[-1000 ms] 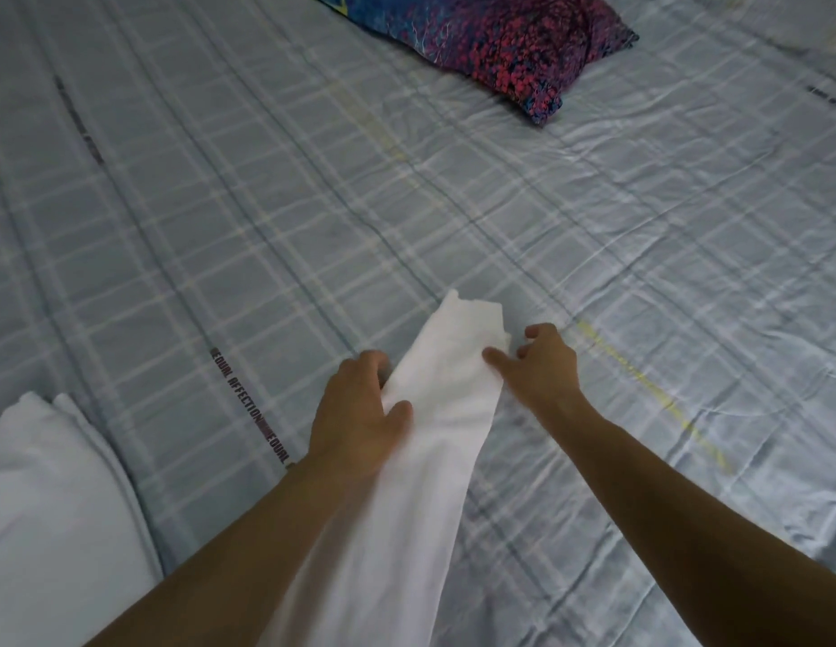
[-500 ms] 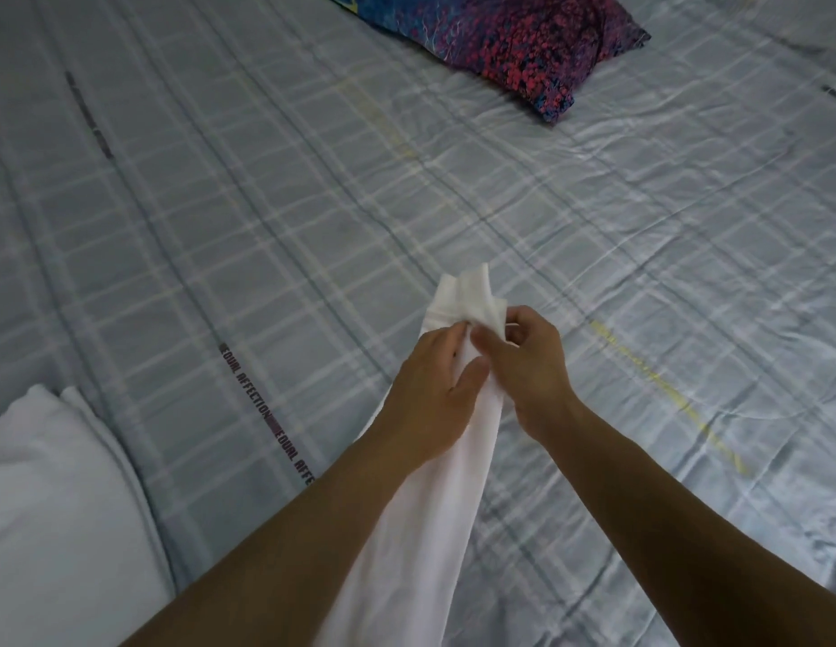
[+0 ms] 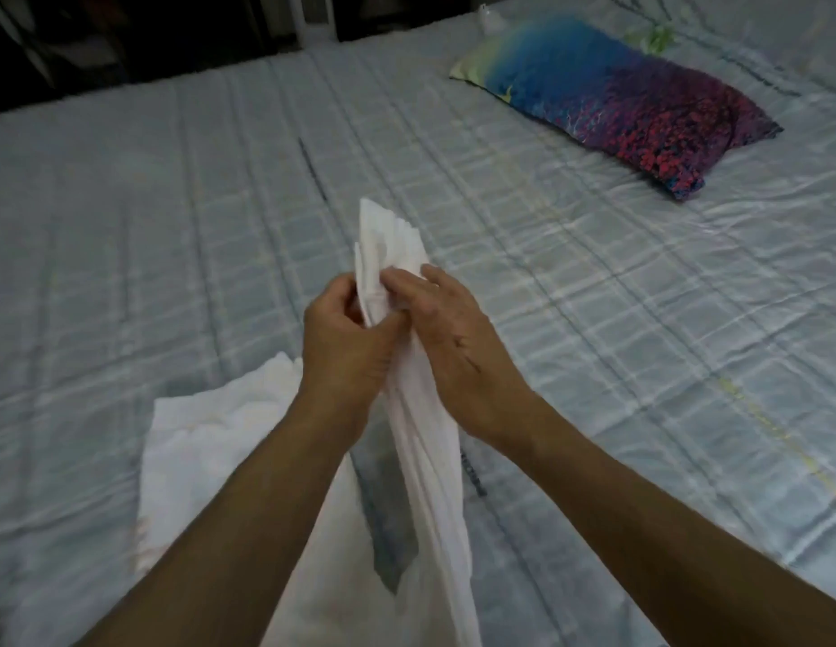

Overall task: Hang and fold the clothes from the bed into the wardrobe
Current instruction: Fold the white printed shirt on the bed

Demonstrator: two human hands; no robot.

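Risk of slipping: the white garment (image 3: 425, 427) is gathered into a narrow bunch, and both hands grip it only near its top end; if either pinch loosens, I judge the bunched layers would slide apart and the strip would drop back onto the bed (image 3: 593, 319).
Risk of uneven fold: the top edges fan out above the fingers and do not line up, so a fold made from here would likely come out crooked.
Risk of dragging: the lower part trails down toward the person, out of frame, and could catch the other white cloth (image 3: 220, 441) lying on the bed.
Left hand (image 3: 346, 338): fingers curled round the left side of the garment, thumb pressing its front.
Right hand (image 3: 453, 338): fingers and thumb pinching the garment's right side, just beside the left hand.
Garment position: held above the bed between the two hands, touching both, well apart from the pillow (image 3: 616, 100).
Other white cloth: flat on the bed, to the garment's left, below the left forearm.
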